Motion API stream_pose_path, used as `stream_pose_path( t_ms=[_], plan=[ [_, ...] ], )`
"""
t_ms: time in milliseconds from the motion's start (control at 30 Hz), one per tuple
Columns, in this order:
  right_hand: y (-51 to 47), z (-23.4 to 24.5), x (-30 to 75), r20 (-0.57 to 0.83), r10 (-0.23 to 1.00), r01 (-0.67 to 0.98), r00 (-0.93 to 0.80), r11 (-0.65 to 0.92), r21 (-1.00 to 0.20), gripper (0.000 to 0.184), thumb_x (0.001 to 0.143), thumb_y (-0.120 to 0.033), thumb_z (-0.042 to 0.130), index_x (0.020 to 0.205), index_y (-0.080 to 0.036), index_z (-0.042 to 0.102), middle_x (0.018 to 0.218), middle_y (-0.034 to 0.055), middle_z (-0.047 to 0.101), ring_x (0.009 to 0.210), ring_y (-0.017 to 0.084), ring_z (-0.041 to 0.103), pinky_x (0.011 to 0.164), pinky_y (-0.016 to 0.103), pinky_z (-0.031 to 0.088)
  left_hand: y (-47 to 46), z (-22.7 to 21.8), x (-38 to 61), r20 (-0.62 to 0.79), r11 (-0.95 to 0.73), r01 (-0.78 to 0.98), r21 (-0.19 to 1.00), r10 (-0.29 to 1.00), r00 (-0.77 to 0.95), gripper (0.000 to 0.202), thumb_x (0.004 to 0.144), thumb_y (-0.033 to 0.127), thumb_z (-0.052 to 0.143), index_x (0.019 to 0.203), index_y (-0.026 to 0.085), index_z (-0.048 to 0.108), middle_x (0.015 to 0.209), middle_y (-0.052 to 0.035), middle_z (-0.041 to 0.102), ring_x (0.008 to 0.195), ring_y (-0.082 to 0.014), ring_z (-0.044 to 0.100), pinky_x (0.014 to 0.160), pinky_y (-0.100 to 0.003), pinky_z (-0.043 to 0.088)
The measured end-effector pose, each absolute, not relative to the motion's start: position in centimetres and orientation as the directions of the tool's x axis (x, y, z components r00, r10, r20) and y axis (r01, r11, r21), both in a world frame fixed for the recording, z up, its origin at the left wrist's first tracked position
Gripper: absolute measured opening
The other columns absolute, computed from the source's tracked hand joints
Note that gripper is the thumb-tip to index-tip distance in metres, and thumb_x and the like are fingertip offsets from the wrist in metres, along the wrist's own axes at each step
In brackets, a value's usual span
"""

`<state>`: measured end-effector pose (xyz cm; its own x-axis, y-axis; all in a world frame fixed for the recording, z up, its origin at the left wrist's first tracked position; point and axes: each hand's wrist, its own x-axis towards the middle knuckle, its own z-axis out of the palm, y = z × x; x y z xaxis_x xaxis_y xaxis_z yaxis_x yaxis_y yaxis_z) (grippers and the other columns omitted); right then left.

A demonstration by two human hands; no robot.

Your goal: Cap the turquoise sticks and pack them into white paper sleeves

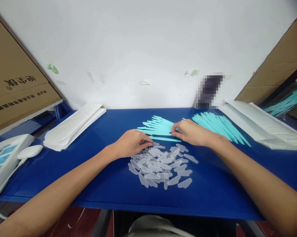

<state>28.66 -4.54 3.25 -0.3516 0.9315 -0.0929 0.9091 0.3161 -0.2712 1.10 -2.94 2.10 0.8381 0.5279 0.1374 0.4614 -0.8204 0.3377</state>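
White wall (148, 42) is filling the back, blue tabletop (101, 184) is spanning the whole width under it

Left cardboard box (12, 82) is leaning in at the left edge, right cardboard box (279, 65) is doing the same on the right

Left stack of white paper sleeves (71, 125) is lying at the tabletop's back left, right stack of white paper sleeves (259, 126) is running along the back right

White power strip (2, 158) is sitting at the far left edge, a white plug (30, 151) is lying just beside it

Right fan of teal sticks (217, 125) is lying spread behind the right wrist, middle fan of teal sticks (157, 125) is lying at centre back, well apart from both sleeve stacks

Pile of clear caps (160, 166) is lying centre tabletop, just in front of both hands

Right hand (191, 132) is resting between the two fans, fingers pressed together and pinching the near ends of the middle fan of teal sticks

Left hand (131, 143) is lying palm down at the pile's back-left edge, fingers curled together with tips touching the caps; cannot tell whether they are pinching one

Single teal stick (164, 139) is lying flat between the two hands, just behind the caps
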Motion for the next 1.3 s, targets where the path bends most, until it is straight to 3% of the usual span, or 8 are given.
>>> stream_pose_path(
  t_ms=[167,333,467,633,1067,1300],
  plan=[
    [-5.0,4.0,29.0,-0.154,0.908,0.887,-0.39,0.326,-0.327,0.019,0.096,-0.033,0.05,0.089,-0.021,0.063,0.067,0.0015,0.063,0.062,0.017,0.055,0.061,0.03,0.036,-2.4,3.5,-0.2,0.073,-0.779,0.531,0.335,0.583,0.809,0.017,0.094,0.027,0.063,0.095,0.019,0.078,0.067,0.0002,0.067,0.053,-0.011,0.052,0.055,-0.024,0.036],
    [-5.1,3.8,29.5,-0.035,0.916,0.878,-0.399,0.371,-0.302,0.017,0.099,-0.035,0.043,0.093,-0.023,0.055,0.068,0.0004,0.059,0.062,0.017,0.052,0.059,0.03,0.033,-0.2,4.8,-3.4,0.228,-0.68,0.636,0.365,0.727,0.647,0.026,0.095,0.04,0.062,0.091,0.017,0.075,0.055,0.0051,0.047,0.05,-0.0098,0.041,0.055,-0.024,0.033],
    [-5.0,3.3,29.6,0.146,0.888,0.853,-0.435,0.459,-0.248,0.012,0.099,-0.03,0.041,0.095,-0.023,0.05,0.097,0.006,0.064,0.075,0.017,0.055,0.064,0.03,0.035,0.8,4.5,-4.3,0.168,-0.665,0.681,0.306,0.742,0.649,0.03,0.093,0.044,0.063,0.087,0.017,0.075,0.061,0.0025,0.055,0.053,-0.0109,0.048,0.056,-0.025,0.033],
    [-5.2,3.3,29.4,0.149,0.887,0.86,-0.437,0.46,-0.222,0.012,0.1,-0.026,0.038,0.092,-0.023,0.047,0.089,0.0039,0.062,0.07,0.017,0.052,0.061,0.031,0.031,0.6,3.3,-3.4,0.078,-0.689,0.663,0.292,0.708,0.701,0.03,0.094,0.043,0.06,0.088,0.017,0.074,0.067,-0.0001,0.062,0.056,-0.012,0.051,0.057,-0.026,0.034],
    [-5.4,3.3,28.9,0.199,0.859,0.833,-0.471,0.508,-0.22,0.019,0.103,-0.029,0.033,0.094,-0.022,0.049,0.094,0.0057,0.062,0.074,0.017,0.055,0.063,0.031,0.034,0.7,2.8,-3.2,0.11,-0.705,0.64,0.306,0.694,0.711,0.026,0.095,0.039,0.061,0.089,0.018,0.074,0.075,-0.0022,0.067,0.063,-0.0134,0.056,0.06,-0.026,0.036],
    [-5.6,2.4,27.1,0.225,0.836,0.796,-0.501,0.547,-0.258,0.018,0.102,-0.026,0.039,0.095,-0.021,0.055,0.095,0.0061,0.064,0.072,0.017,0.055,0.064,0.03,0.037,0.1,2.4,-2.4,0.207,-0.734,0.589,0.337,0.669,0.714,0.023,0.094,0.035,0.063,0.086,0.016,0.075,0.081,-0.0044,0.064,0.066,-0.0137,0.054,0.061,-0.026,0.039]
  ],
)
